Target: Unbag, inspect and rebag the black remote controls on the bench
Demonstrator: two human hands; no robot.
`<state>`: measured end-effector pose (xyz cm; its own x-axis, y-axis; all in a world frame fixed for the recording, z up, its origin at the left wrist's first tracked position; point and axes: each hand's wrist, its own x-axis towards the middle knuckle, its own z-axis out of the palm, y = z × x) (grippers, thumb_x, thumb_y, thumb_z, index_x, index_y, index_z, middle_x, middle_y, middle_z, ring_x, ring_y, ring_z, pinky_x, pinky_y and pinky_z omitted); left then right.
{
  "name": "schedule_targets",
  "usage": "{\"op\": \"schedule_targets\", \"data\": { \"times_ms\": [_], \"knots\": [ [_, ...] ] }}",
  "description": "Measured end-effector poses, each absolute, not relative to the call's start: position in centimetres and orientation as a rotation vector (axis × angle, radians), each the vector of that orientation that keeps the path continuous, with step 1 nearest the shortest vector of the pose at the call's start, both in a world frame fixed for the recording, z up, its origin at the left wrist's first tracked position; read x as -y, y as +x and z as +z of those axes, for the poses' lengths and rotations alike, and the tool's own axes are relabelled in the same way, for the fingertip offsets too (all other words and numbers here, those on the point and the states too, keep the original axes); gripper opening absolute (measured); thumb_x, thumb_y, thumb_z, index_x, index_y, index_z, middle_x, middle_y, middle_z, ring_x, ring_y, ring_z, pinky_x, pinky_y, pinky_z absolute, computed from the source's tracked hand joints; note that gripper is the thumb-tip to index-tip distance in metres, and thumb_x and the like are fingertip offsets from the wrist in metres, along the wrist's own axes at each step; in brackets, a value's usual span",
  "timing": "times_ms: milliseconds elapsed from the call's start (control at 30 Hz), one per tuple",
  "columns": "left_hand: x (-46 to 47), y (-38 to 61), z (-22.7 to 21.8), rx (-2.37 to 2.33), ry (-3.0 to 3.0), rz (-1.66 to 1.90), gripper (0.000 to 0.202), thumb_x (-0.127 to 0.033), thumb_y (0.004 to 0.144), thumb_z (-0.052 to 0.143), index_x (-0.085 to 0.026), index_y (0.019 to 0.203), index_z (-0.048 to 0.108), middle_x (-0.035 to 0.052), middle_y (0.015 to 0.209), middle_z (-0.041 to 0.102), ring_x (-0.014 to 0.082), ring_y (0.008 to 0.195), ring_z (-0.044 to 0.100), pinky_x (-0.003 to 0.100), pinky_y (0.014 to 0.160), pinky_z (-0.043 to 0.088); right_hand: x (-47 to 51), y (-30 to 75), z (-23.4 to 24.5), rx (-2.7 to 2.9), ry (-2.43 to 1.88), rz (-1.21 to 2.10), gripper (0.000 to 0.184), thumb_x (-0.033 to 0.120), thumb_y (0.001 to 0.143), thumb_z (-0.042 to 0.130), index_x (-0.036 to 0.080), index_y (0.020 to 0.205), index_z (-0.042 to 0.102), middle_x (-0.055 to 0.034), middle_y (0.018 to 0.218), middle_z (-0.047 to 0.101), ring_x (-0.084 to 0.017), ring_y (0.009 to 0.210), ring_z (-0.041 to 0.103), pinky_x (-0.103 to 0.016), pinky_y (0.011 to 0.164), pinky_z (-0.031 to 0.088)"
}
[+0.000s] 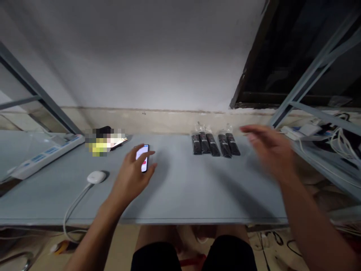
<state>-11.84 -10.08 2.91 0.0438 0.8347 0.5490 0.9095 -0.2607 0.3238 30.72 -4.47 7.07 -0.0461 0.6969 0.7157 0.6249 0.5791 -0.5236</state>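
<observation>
Above a lit smartphone [144, 165] my left hand [135, 171] hovers with spread fingers, partly covering the screen. Nothing is held in it. My right hand [270, 150] is raised over the right side of the desk, slightly blurred, its fingers stretched toward the left and nothing seen in them. Nearest to it are several black, narrow packets [213, 145] in clear plastic sleeves, lying side by side toward the wall. What is inside the sleeves I cannot make out.
The grey desk [183, 192] has metal frame posts on both sides. A white power strip [47, 156] lies at the left, near a white corded puck [96, 177]. A pixelated pile [105, 143] sits by the wall. Tangled white cables [342, 141] lie on the right.
</observation>
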Motion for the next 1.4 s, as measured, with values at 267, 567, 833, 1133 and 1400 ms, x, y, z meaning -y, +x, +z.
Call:
{"op": "schedule_targets", "data": {
  "times_ms": [267,567,833,1133,1400],
  "knots": [
    [6.8,-13.7,-2.6,2.353,-1.956,-0.619,0.087,-0.052,0.095,0.063,-0.008,0.163,0.032,0.0354,0.168,0.023,0.0546,0.155,0.031,0.070,0.118,0.038,-4.2,27.7,-2.3,2.170,-1.515,0.246,0.048,0.028,0.096,0.065,0.013,0.142,0.066,-0.0168,0.146,0.068,-0.031,0.140,0.060,-0.045,0.122,0.041],
    [3.8,-15.2,-2.1,2.436,-1.918,-0.649,0.078,-0.037,0.093,0.063,-0.009,0.160,0.036,0.0348,0.165,0.028,0.0484,0.139,0.058,0.060,0.113,0.049,-5.1,26.6,-1.3,2.279,-1.691,0.259,0.052,0.031,0.099,0.064,0.013,0.148,0.061,-0.0166,0.149,0.067,-0.031,0.138,0.063,-0.040,0.118,0.044],
    [-1.7,-17.1,-1.8,2.431,-1.984,-0.678,0.078,-0.040,0.089,0.064,-0.010,0.157,0.041,0.0314,0.163,0.035,0.0465,0.138,0.057,0.060,0.115,0.047,-4.7,24.0,-0.3,2.130,-1.940,0.235,0.050,0.039,0.104,0.057,0.013,0.146,0.062,-0.0204,0.133,0.075,-0.034,0.128,0.069,-0.038,0.106,0.051],
    [-1.0,-10.9,-0.5,1.906,-2.149,-0.887,0.048,-0.040,0.099,0.056,-0.017,0.141,0.058,0.0214,0.152,0.052,0.0381,0.148,0.046,0.059,0.122,0.040,-7.0,23.1,1.0,2.064,-2.096,0.461,0.059,0.042,0.087,0.072,0.000,0.128,0.070,-0.0289,0.123,0.076,-0.035,0.115,0.075,-0.032,0.083,0.055],
    [-0.9,-2.3,0.0,1.523,-2.641,-1.189,0.027,-0.030,0.101,0.055,-0.019,0.121,0.070,0.0130,0.129,0.070,0.0284,0.126,0.063,0.048,0.116,0.050,-7.3,23.4,0.7,2.103,-2.019,0.631,0.041,0.046,0.083,0.075,0.008,0.098,0.079,-0.0178,0.096,0.080,-0.027,0.092,0.077,-0.027,0.066,0.048]
  ]
}}
